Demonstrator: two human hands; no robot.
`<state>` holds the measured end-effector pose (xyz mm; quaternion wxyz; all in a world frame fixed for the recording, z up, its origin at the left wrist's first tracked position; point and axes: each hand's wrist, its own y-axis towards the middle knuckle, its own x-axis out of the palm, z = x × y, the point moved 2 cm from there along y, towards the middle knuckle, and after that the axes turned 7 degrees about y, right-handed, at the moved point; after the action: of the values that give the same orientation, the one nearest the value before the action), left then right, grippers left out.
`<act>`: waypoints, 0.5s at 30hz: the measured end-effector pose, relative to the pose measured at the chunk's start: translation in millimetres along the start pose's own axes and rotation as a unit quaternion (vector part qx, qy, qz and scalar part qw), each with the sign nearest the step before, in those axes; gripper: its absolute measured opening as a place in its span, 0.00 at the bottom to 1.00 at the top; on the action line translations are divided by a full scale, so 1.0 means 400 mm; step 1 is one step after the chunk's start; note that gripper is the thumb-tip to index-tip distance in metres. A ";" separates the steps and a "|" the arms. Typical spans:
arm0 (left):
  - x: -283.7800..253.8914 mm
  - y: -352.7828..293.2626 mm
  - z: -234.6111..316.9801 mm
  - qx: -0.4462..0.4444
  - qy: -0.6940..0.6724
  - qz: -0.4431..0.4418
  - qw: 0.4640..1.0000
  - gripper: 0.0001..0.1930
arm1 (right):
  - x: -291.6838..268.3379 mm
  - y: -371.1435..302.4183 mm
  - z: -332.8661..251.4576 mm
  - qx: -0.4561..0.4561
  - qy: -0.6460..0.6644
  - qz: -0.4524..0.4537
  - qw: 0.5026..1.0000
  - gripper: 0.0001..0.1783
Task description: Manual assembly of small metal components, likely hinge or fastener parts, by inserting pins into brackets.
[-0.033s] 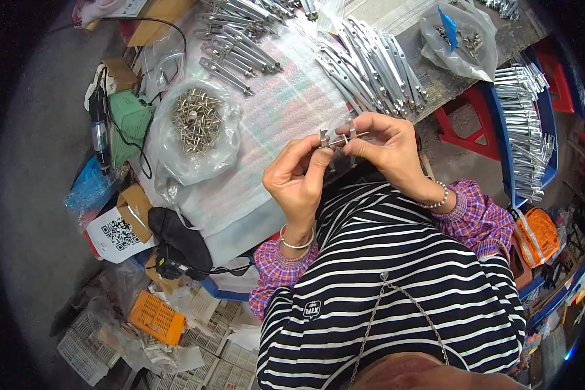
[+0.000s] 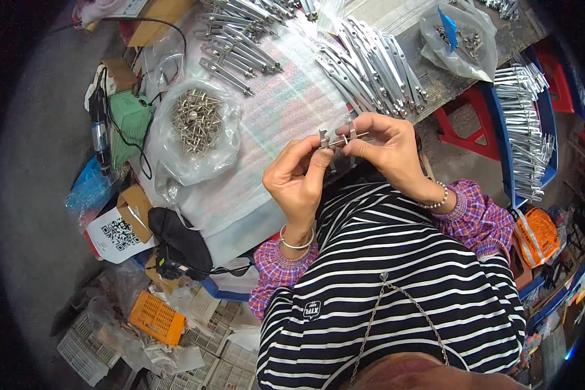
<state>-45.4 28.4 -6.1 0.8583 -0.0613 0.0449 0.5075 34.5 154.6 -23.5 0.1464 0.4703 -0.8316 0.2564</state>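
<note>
My left hand [image 2: 297, 174] and my right hand [image 2: 396, 153] meet above the near edge of the cloth-covered table. Between the left thumb and fingertips is a small silver metal bracket [image 2: 324, 137]. The right thumb and forefinger pinch a thin metal pin [image 2: 337, 142], which points left toward that bracket. Another small metal piece [image 2: 353, 128] stands at the right fingertips, around or against the pin; which of these I cannot tell. How far the pin enters the left bracket is too small to see.
On the table lie silver metal strips [image 2: 364, 62], more strips with fittings [image 2: 240, 42], a plastic bag of metal pins [image 2: 198, 120] and a bag of small parts [image 2: 465, 45]. A blue tray [image 2: 506, 153] of strips is at right. A green box [image 2: 129, 123] stands left.
</note>
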 end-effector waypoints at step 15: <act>0.012 0.004 0.012 -0.048 -0.034 -0.006 0.998 0.07 | 0.005 0.016 -0.007 0.036 0.014 -0.034 0.999 0.12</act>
<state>-44.4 33.8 -2.1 0.8584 -0.0856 -0.0087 0.5057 28.0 157.4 -22.2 0.1493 0.4995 -0.8034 0.2876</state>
